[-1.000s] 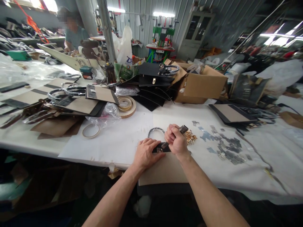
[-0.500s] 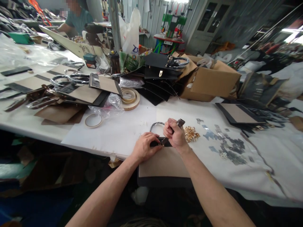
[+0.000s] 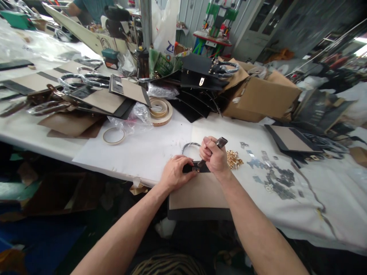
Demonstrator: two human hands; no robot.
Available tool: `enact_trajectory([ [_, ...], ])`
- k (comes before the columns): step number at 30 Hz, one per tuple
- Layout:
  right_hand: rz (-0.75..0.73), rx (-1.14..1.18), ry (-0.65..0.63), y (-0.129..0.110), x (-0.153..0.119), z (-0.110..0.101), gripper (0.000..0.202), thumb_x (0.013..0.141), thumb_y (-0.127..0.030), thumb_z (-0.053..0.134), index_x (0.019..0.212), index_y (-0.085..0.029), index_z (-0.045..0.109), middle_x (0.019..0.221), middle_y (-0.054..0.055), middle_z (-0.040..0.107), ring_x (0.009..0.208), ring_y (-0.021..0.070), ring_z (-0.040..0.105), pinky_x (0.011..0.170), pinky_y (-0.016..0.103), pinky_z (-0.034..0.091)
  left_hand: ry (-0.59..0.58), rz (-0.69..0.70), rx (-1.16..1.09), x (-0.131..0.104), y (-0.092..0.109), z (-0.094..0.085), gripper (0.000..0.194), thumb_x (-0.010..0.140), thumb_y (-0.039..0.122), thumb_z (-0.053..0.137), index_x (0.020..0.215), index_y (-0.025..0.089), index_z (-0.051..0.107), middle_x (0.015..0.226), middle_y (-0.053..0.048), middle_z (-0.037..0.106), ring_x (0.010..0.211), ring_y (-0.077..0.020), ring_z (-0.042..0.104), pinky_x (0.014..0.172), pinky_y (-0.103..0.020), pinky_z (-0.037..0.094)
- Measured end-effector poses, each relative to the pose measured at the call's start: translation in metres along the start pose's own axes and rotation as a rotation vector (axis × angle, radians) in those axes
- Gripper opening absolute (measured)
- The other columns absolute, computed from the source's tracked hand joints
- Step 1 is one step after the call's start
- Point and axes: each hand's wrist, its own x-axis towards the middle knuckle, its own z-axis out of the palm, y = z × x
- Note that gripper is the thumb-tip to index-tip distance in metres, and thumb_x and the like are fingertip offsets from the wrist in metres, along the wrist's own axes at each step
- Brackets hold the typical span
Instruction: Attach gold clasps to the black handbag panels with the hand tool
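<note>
A black and beige bag panel [image 3: 200,193] lies at the table's front edge, with a wrapped round handle [image 3: 189,146] behind it. My left hand [image 3: 177,172] rests on the panel's black strip, thumb and fingers around a small metal fitting [image 3: 196,169]; whether it grips anything is unclear. My right hand [image 3: 213,154] is wrapped round a dark metal hand tool [image 3: 221,143], which slants down toward the strip just right of the fitting. Gold-coloured small pieces [image 3: 234,159] lie in a pile beside my right hand.
Flat metal plates [image 3: 279,177] are scattered at the right. Another panel [image 3: 292,138] lies behind them. Tape rolls [image 3: 160,111], stacked bag parts [image 3: 103,101] and a cardboard box [image 3: 266,97] stand farther back. A person's sleeve [image 3: 93,9] shows at the upper left.
The tool tip has lifted slightly from the fitting and shifted right. The view has tilted down a little. My left hand stays on the panel.
</note>
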Motion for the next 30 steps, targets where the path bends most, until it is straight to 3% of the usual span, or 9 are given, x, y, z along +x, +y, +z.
enact_trajectory([
  [7,0.035,-0.057,-0.034,0.005,0.0,0.001,0.049,0.084,-0.055,0.08,0.064,-0.021,0.05,0.046,-0.011,0.031,0.036,0.0037,0.023,0.036,0.022,0.012,-0.055,-0.065,0.045,0.006,0.003,0.002,0.027,0.077,0.037,0.085,0.101,0.028,0.075,0.104,-0.003,0.077,0.109,-0.0275,0.065,0.097,-0.041,0.053],
  [15,0.105,-0.008,-0.067,0.013,0.007,0.002,0.049,0.08,-0.04,0.084,0.059,-0.022,0.044,0.045,-0.012,0.027,0.034,0.0028,0.021,0.035,0.021,0.011,-0.029,-0.08,0.064,0.004,0.0,0.004,0.041,0.077,0.04,0.086,0.114,0.027,0.074,0.109,-0.006,0.075,0.11,-0.0297,0.066,0.095,-0.043,0.054],
  [23,0.229,0.05,-0.113,0.013,0.019,-0.001,0.04,0.081,-0.039,0.081,0.063,-0.021,0.051,0.043,-0.013,0.028,0.033,0.0023,0.016,0.033,0.019,0.009,-0.006,-0.102,0.074,0.003,0.004,0.006,0.042,0.077,0.043,0.087,0.114,0.029,0.074,0.111,-0.005,0.074,0.111,-0.0292,0.066,0.097,-0.043,0.053],
  [30,0.302,0.048,-0.215,0.014,0.021,-0.004,0.046,0.08,-0.04,0.08,0.061,-0.022,0.042,0.043,-0.013,0.027,0.034,0.0024,0.014,0.034,0.018,0.01,-0.011,-0.148,0.096,0.005,0.007,0.009,0.042,0.075,0.046,0.088,0.111,0.028,0.075,0.108,-0.006,0.073,0.111,-0.0299,0.066,0.097,-0.045,0.053],
])
